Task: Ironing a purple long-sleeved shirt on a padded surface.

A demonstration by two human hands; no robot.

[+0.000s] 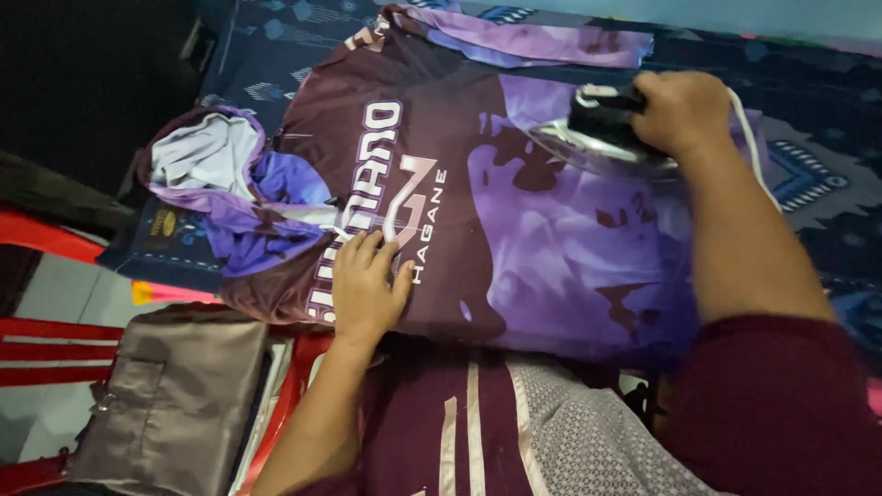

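Note:
A purple and maroon jersey with white lettering lies spread flat on a dark patterned cloth. My left hand rests flat on its lower left part, fingers apart, pressing the fabric down. My right hand grips the black handle of a clothes iron, whose shiny metal soleplate sits on the jersey's upper right area. A white cord runs from the iron past my right wrist. The jersey's hood or collar end is bunched at the left.
The dark blue patterned cloth covers the surface under the jersey. A grey-brown folded garment lies on red plastic furniture at the lower left. My own maroon and grey clothing fills the bottom of the view.

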